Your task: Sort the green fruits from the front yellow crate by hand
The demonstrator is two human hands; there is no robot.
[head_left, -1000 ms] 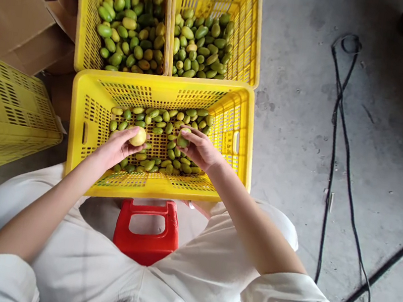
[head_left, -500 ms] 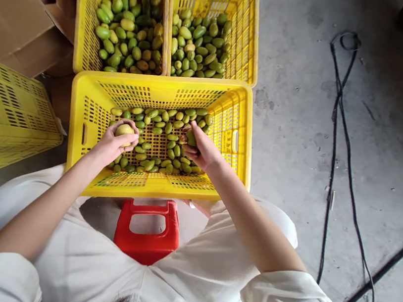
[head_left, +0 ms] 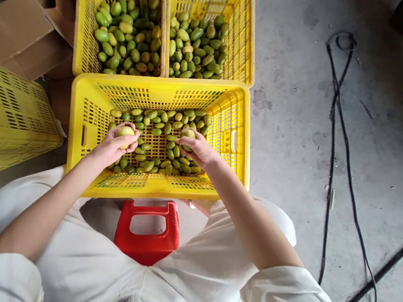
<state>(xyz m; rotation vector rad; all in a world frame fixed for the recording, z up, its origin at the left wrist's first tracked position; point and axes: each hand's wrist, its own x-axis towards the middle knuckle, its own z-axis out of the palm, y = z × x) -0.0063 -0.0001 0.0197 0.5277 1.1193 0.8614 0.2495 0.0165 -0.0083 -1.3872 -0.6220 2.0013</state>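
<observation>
Fruit in each of two hands, held apart from each other above the near yellow crate point(head_left: 158, 82). In the left hand point(head_left: 115, 145), a rounded pale fruit point(head_left: 124, 132), with fingers curled around the far side and thumb across the near side, partly closed with the palm hidden. In the right hand point(head_left: 199, 148), a green fruit point(head_left: 188, 133) gripped between thumb and fingers, partly covered by the digits, with the other fingers bent beneath; whether touching any of the fruit below, impossible to tell.

Inside the near crate, small green and yellowish oval fruits point(head_left: 149, 166) spread along the far and near sides and in a band below the right hand, with slotted base showing between. Directly beyond, side by side, a far-left crate point(head_left: 88, 20) and a far-right crate point(head_left: 252, 43), both with heaped oval fruits. At far left, another yellow crate point(head_left: 22, 118) beside open cardboard boxes point(head_left: 14, 27). Between the white-trousered legs point(head_left: 200, 266), a red plastic stool point(head_left: 146, 249). On the grey floor point(head_left: 282, 132) to the right, a looped black cable point(head_left: 347, 146).
</observation>
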